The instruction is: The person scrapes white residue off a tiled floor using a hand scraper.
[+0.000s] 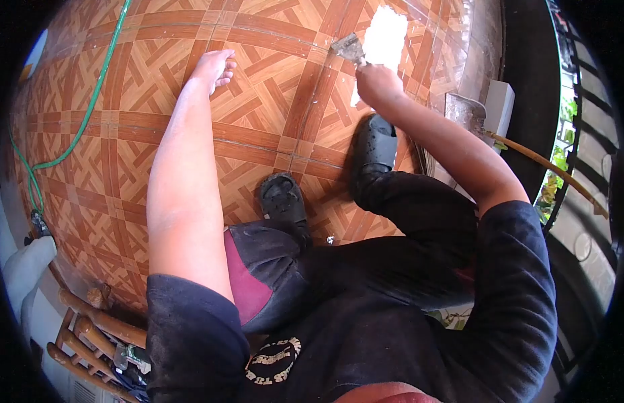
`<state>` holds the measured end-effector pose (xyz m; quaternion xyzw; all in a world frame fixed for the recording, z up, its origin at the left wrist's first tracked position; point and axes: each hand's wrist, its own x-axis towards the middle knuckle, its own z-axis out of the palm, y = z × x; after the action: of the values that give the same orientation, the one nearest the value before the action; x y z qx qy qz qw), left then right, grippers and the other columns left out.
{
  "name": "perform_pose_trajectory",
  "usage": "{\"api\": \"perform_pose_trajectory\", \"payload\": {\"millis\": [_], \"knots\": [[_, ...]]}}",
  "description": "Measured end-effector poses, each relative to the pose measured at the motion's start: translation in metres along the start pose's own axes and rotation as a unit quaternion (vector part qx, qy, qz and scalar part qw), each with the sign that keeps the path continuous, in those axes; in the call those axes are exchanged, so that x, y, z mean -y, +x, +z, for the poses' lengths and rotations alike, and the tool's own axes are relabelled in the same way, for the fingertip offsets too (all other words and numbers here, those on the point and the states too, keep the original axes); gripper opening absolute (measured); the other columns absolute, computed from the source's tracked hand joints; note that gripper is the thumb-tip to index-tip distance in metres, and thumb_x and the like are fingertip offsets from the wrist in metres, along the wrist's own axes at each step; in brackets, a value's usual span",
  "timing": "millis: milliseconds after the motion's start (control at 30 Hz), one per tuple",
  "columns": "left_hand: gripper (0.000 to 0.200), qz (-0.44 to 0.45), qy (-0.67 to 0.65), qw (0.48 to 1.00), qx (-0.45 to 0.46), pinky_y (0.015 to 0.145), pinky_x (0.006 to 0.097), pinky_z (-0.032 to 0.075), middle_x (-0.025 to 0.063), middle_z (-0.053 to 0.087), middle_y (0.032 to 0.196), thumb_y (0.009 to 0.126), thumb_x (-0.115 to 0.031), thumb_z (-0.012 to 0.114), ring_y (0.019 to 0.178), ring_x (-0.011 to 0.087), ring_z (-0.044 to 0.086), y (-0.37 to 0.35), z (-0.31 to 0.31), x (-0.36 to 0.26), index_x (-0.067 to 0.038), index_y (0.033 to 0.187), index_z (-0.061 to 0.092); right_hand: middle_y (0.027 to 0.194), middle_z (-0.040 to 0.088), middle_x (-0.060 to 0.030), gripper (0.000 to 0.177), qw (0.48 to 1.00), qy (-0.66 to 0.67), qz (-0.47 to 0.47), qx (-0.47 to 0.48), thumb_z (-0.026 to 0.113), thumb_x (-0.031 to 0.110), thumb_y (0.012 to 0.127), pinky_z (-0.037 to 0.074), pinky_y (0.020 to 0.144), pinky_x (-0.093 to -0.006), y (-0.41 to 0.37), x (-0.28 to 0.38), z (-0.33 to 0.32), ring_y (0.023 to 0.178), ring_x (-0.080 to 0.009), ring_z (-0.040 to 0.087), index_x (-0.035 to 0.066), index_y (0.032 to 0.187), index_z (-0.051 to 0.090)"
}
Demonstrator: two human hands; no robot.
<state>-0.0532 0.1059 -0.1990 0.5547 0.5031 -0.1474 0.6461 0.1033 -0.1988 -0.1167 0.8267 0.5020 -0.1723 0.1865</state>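
Observation:
My left hand [216, 68] rests flat on the orange patterned floor tiles [271, 101], fingers together, holding nothing. My right hand [377, 85] is closed around the handle of a metal scraper [349, 48], whose blade lies against the floor at the edge of a white patch [384, 35] on the tiles. Both my black shoes [376, 144] stand on the tiles below the right hand, the other shoe [282, 198] nearer the middle.
A green hose [90, 107] runs across the tiles at the left. A shovel blade [465, 111] with a wooden handle leans by a white block [500, 104] at the right. A wooden chair [90, 336] stands at the lower left. A dark railing [580, 101] borders the right side.

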Motion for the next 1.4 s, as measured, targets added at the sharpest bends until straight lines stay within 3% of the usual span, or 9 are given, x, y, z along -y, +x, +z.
{"api": "perform_pose_trajectory", "payload": {"millis": [333,533,633,933,1000,1067,1200,1267,1400], "knots": [[0.029,-0.002,0.024,1.0,0.009,0.064,0.0262,0.046,-0.002,0.059,0.085,0.089,-0.038,0.057,0.067,0.0088,0.053,0.003,-0.004,0.008,-0.012,0.104,0.059,0.078,0.067,-0.0168,0.022,0.997,0.029,0.066,-0.04,0.046,0.01,0.087,0.055,0.063,-0.0383,0.003,-0.021,0.009,0.072,-0.0283,0.068,0.001,0.081,0.066],[0.03,0.0,0.052,0.999,0.001,0.063,0.0255,0.047,-0.0032,0.059,0.086,0.089,-0.039,0.057,0.066,0.0087,0.053,-0.003,-0.007,0.009,-0.013,0.104,0.059,0.075,0.066,-0.0152,0.03,0.998,-0.024,0.035,-0.046,0.041,0.009,0.09,0.055,0.062,-0.0401,-0.001,-0.035,0.028,0.071,-0.0292,0.068,-0.002,0.114,0.054],[0.031,-0.014,0.033,0.999,-0.012,0.063,0.0254,0.047,-0.0035,0.059,0.085,0.089,-0.04,0.057,0.066,0.0084,0.053,0.005,-0.012,0.017,-0.013,0.104,0.059,0.074,0.065,-0.0168,0.04,1.0,-0.012,0.027,-0.007,0.042,0.009,0.089,0.054,0.061,-0.0419,0.008,-0.065,0.024,0.07,-0.0304,0.067,0.01,0.129,0.047],[0.03,-0.019,0.076,0.997,-0.004,0.061,0.0248,0.046,-0.0037,0.059,0.083,0.088,-0.04,0.058,0.065,0.0074,0.052,-0.001,-0.029,0.029,-0.014,0.104,0.059,0.077,0.065,-0.0193,0.029,0.998,0.045,0.004,-0.047,0.043,0.019,0.093,0.053,0.061,-0.0467,0.028,-0.102,0.031,0.07,-0.0366,0.065,0.015,0.119,0.055],[0.03,-0.025,0.077,0.997,-0.006,0.061,0.0245,0.046,-0.0039,0.059,0.083,0.088,-0.041,0.058,0.064,0.0074,0.052,-0.004,-0.037,0.031,-0.014,0.104,0.059,0.076,0.065,-0.0183,0.027,0.995,0.028,-0.1,-0.007,0.043,0.021,0.093,0.053,0.06,-0.0473,0.026,-0.102,0.03,0.07,-0.0364,0.065,0.017,0.116,0.056],[0.03,-0.035,0.077,0.996,-0.005,0.06,0.0242,0.046,-0.004,0.059,0.082,0.088,-0.041,0.058,0.064,0.0074,0.052,-0.006,-0.044,0.037,-0.015,0.104,0.059,0.076,0.065,-0.0177,0.024,0.997,0.0,-0.077,0.001,0.044,0.021,0.093,0.053,0.059,-0.0462,0.028,-0.104,0.023,0.069,-0.0349,0.065,0.017,0.113,0.056],[0.031,-0.044,0.079,0.995,-0.045,0.059,0.0242,0.047,-0.0032,0.059,0.084,0.088,-0.04,0.058,0.065,0.0077,0.052,-0.007,-0.055,0.039,-0.014,0.104,0.059,0.074,0.065,-0.0171,0.032,0.998,0.0,-0.043,-0.036,0.044,0.015,0.091,0.053,0.059,-0.0457,0.032,-0.108,0.026,0.067,-0.0336,0.065,0.02,0.121,0.054],[0.032,-0.047,0.09,0.994,-0.045,0.059,0.0244,0.047,-0.003,0.059,0.086,0.088,-0.04,0.058,0.065,0.0078,0.053,-0.01,-0.06,0.043,-0.014,0.106,0.059,0.073,0.064,-0.0172,0.039,0.99,-0.021,-0.14,0.024,0.043,0.014,0.091,0.054,0.059,-0.045,0.021,-0.105,0.022,0.067,-0.0334,0.065,0.022,0.129,0.049],[0.031,-0.039,0.06,0.996,-0.05,0.061,0.0273,0.046,-0.0012,0.06,0.086,0.087,-0.04,0.059,0.065,0.0113,0.052,-0.01,-0.063,0.046,-0.013,0.102,0.059,0.071,0.063,-0.0163,0.04,0.998,0.026,-0.038,-0.037,0.042,0.017,0.093,0.053,0.056,-0.0441,0.035,-0.108,0.031,0.064,-0.0314,0.065,0.028,0.132,0.046]]}}
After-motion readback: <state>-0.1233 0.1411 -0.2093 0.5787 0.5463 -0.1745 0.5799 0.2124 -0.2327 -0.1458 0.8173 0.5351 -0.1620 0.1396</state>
